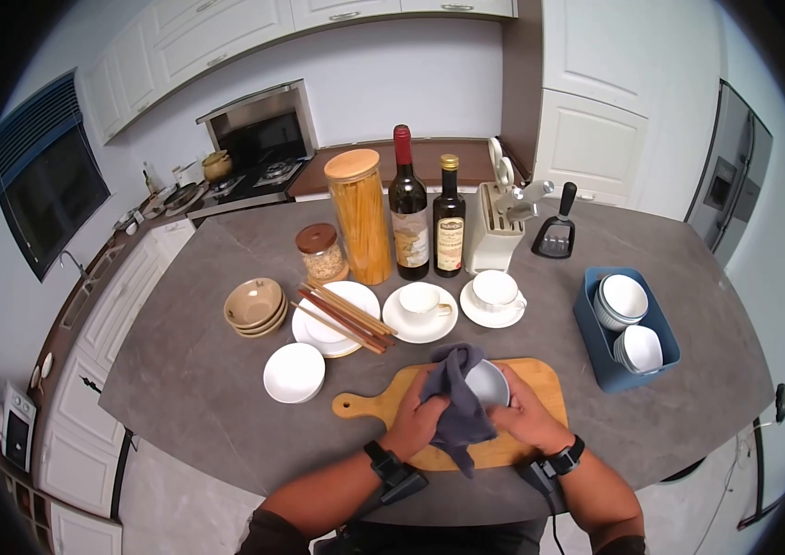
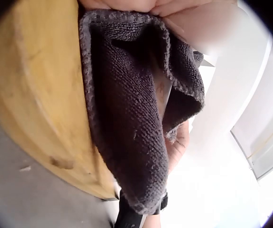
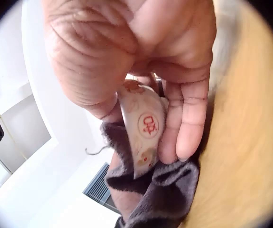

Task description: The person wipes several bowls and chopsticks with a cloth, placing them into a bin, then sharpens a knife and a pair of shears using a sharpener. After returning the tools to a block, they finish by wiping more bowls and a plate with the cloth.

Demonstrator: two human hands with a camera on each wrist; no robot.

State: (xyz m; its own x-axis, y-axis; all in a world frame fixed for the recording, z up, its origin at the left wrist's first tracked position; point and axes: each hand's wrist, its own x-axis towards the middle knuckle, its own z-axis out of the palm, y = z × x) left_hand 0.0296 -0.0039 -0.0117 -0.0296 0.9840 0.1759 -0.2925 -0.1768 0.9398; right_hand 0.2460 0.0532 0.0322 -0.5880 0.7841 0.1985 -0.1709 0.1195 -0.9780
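Note:
Above the wooden cutting board (image 1: 540, 379), both hands are at a small bowl (image 1: 488, 383) and a dark grey cloth (image 1: 463, 416). My left hand (image 1: 416, 418) grips the cloth, which is draped over the bowl's left side and hangs down in folds. The bowl's right side is held by my right hand (image 1: 529, 418). In the right wrist view the white bowl (image 3: 145, 124) is tilted on edge, with a red mark and flower pattern outside, pinched between thumb and fingers; the cloth (image 3: 169, 194) lies against its far end. The cloth (image 2: 127, 104) hides most of the bowl in the left wrist view.
Left of the board stand a white bowl (image 1: 294, 373), stacked brown bowls (image 1: 254, 303) and a plate (image 1: 312, 329) with chopsticks (image 1: 346, 317). Behind are two cups on saucers, bottles (image 1: 410, 222), a pasta jar (image 1: 361, 222) and a knife block (image 1: 492, 236). A blue bin (image 1: 607, 368) with bowls stands right.

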